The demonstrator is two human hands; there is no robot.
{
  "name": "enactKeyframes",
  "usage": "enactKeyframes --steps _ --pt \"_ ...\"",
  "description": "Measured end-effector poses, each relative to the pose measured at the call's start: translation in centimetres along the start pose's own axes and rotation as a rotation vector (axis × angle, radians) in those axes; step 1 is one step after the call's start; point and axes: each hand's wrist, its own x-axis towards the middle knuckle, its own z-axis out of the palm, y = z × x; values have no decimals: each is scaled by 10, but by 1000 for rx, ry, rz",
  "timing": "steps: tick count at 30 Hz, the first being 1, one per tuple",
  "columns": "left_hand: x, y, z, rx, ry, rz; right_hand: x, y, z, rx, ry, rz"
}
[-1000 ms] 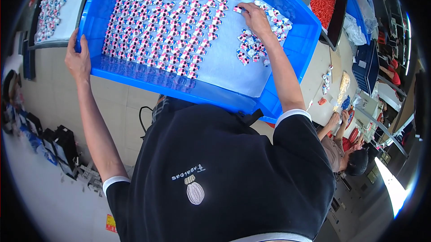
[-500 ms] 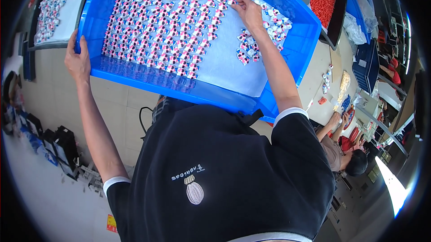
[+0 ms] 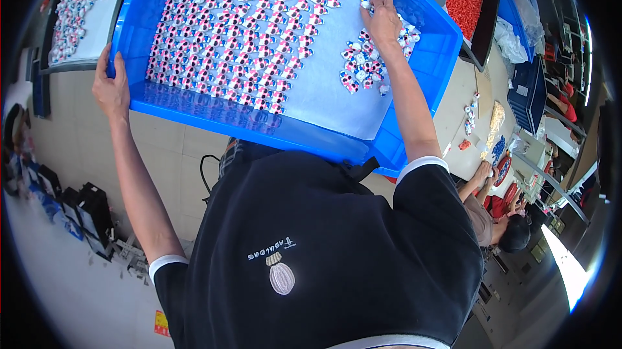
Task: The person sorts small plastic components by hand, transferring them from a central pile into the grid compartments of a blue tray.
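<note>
A large blue plastic tray (image 3: 414, 100) slants across the top of the view, lined with a pale sheet. Rows of small white figurines (image 3: 240, 38) with pink, blue and black markings cover its left and middle. Toward its right end lies a loose heap of similar figurines (image 3: 363, 67). My left hand (image 3: 112, 87) is closed on the tray's left rim, thumb over the edge. Over the upper part of the heap, my right hand (image 3: 383, 22) pinches a small white-and-blue figurine (image 3: 367, 4) at its fingertips. Part of the heap is hidden under that hand.
Another tray (image 3: 97, 45) of white figurines stands at the upper left. Beyond the right end is a dark container of red pieces (image 3: 465, 6). A table (image 3: 463, 90) there carries more small parts, and a co-worker's hands (image 3: 483, 171) work at it.
My right hand has moved right, from the end of the rows to the heap, and a figurine now shows at its fingertips. My left hand keeps its hold on the tray rim.
</note>
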Motion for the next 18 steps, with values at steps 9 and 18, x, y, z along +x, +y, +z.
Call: enactKeyframes --steps 9,18 --pt "-1 0 -2 37 -3 -20 1 -8 -12 25 -122 -49" --pt "1 4 -1 14 -25 -38 11 -15 10 -19 -138 -244"
